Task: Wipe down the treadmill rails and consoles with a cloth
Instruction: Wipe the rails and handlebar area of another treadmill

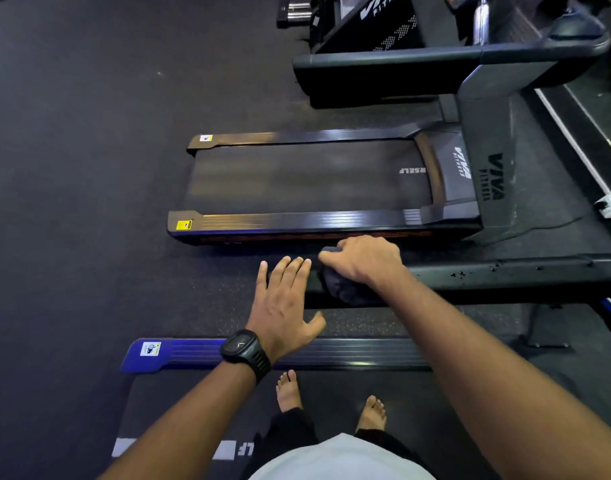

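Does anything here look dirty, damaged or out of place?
Yes: small dark specks dot the top of the rail, just past the cloth that the right hand grips. They stand out against the smooth dark surface; whether droplets or chips, I cannot tell. Nothing else looks odd.

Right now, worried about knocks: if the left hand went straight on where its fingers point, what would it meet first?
In the picture, the left hand lines up with the neighbouring black treadmill's near ribbed side rail across dark rubber floor; depth is unclear, so it may pass above it.
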